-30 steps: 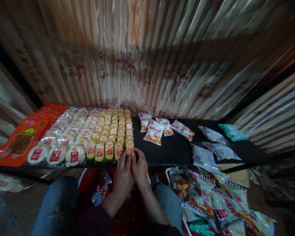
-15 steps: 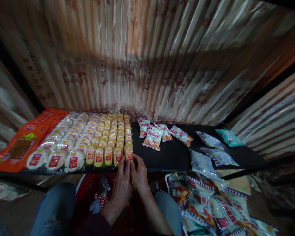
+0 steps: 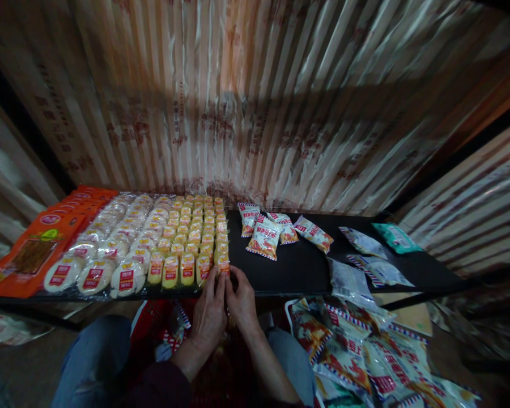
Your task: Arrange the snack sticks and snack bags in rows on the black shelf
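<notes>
My left hand [image 3: 211, 310] and my right hand [image 3: 241, 299] are side by side at the shelf's front edge. Their fingers close around the near end of a wrapped yellow snack cake [image 3: 223, 265] at the front of the rightmost row. My fingers hide its lower part. To its left stand more wrapped yellow cakes [image 3: 187, 268], in tight rows running toward the back. Beyond them lie rows of round white wrapped crackers [image 3: 128, 280] with red labels.
Overlapping orange snack bags [image 3: 36, 249] cover the shelf's left end. White-and-orange snack packets [image 3: 264, 237] lie loose on the black shelf [image 3: 293, 275], with a teal packet [image 3: 396, 238] farther right. Below are a crate of snack bags [image 3: 344, 351] and a red container [image 3: 142, 326]. Plastic sheeting [image 3: 233, 113] hangs behind.
Both hands stay at the same wrapped cake, with only a slight shift of my fingers and forearms. The shelf's goods look unchanged.
</notes>
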A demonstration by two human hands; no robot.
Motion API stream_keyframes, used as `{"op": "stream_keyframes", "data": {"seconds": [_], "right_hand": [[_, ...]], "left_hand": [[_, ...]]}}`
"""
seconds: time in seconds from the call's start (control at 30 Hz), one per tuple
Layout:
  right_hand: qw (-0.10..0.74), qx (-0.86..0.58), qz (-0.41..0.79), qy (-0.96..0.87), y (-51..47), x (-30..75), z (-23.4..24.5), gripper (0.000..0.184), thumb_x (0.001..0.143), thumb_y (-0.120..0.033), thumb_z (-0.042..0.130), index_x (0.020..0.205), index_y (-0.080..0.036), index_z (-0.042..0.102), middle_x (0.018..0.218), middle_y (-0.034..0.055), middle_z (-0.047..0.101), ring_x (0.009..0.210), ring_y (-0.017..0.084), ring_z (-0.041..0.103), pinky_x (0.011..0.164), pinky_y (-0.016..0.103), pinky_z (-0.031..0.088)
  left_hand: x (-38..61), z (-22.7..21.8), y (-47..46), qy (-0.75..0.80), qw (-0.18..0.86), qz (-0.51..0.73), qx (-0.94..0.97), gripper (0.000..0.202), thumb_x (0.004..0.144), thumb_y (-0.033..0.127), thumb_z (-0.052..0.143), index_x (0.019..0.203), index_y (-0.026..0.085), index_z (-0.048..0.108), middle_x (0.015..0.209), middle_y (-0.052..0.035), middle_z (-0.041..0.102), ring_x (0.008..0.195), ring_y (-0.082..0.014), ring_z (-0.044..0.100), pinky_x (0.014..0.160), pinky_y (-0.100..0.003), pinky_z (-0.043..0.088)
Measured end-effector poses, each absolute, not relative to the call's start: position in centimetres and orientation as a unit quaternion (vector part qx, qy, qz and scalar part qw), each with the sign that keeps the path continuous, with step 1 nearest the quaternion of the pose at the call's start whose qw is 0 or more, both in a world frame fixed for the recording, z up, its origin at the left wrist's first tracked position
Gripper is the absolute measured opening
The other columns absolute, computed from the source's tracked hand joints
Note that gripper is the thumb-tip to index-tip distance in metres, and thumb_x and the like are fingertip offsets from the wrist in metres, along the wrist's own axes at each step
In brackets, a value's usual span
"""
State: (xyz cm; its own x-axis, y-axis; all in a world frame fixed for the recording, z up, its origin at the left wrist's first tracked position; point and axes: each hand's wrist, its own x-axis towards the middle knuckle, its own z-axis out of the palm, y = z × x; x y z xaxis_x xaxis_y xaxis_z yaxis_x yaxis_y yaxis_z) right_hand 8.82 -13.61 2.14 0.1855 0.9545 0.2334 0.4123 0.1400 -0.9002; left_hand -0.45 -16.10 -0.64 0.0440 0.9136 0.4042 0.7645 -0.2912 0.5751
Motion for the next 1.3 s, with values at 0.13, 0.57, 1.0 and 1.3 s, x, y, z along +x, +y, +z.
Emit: {"op": "stream_keyframes", "data": {"seconds": [0.13, 0.57, 1.0, 1.3], "right_hand": [[0.471, -0.605, 0.245, -0.594, -13.6, 9.0, 2.0, 0.029, 0.083, -0.031, 0.049, 0.103, -0.016, 0.064, 0.105, 0.0113, 0.067, 0.1, 0.023, 0.06, 0.093, 0.039, 0.046], [0.473, -0.614, 0.27, -0.572, -13.4, 9.4, 1.0, 0.032, 0.08, -0.023, 0.047, 0.108, -0.015, 0.061, 0.108, 0.0121, 0.066, 0.101, 0.022, 0.062, 0.094, 0.039, 0.047], [0.469, -0.589, 0.281, -0.595, -13.8, 9.7, 1.1, 0.03, 0.08, -0.019, 0.047, 0.107, -0.018, 0.061, 0.107, 0.0091, 0.065, 0.101, 0.021, 0.061, 0.094, 0.038, 0.047], [0.482, -0.588, 0.262, -0.594, -13.7, 10.1, 1.0, 0.03, 0.079, -0.019, 0.052, 0.108, -0.017, 0.061, 0.107, 0.0103, 0.064, 0.097, 0.021, 0.062, 0.091, 0.038, 0.049]], "left_hand": [[-0.4, -1.2, -16.1, 0.586, 0.044, 0.342, 0.733, 0.055, 0.082, 0.0, 0.032, 0.135, 0.013, 0.041, 0.144, -0.0186, 0.039, 0.131, -0.0235, 0.042, 0.099, -0.035, 0.047], [0.0, -1.8, -16.1, 0.583, -0.072, 0.303, 0.75, 0.059, 0.08, -0.002, 0.037, 0.136, 0.013, 0.035, 0.141, -0.019, 0.042, 0.132, -0.0245, 0.04, 0.098, -0.036, 0.048], [-0.1, -2.1, -16.4, 0.579, -0.066, 0.293, 0.758, 0.068, 0.079, -0.004, 0.036, 0.144, 0.014, 0.023, 0.145, -0.0198, 0.037, 0.137, -0.0255, 0.031, 0.101, -0.039, 0.045], [-0.2, -3.2, -16.1, 0.56, -0.033, 0.341, 0.755, 0.07, 0.08, -0.005, 0.035, 0.144, 0.021, 0.023, 0.147, -0.0186, 0.033, 0.135, -0.0275, 0.033, 0.096, -0.04, 0.049]]}}
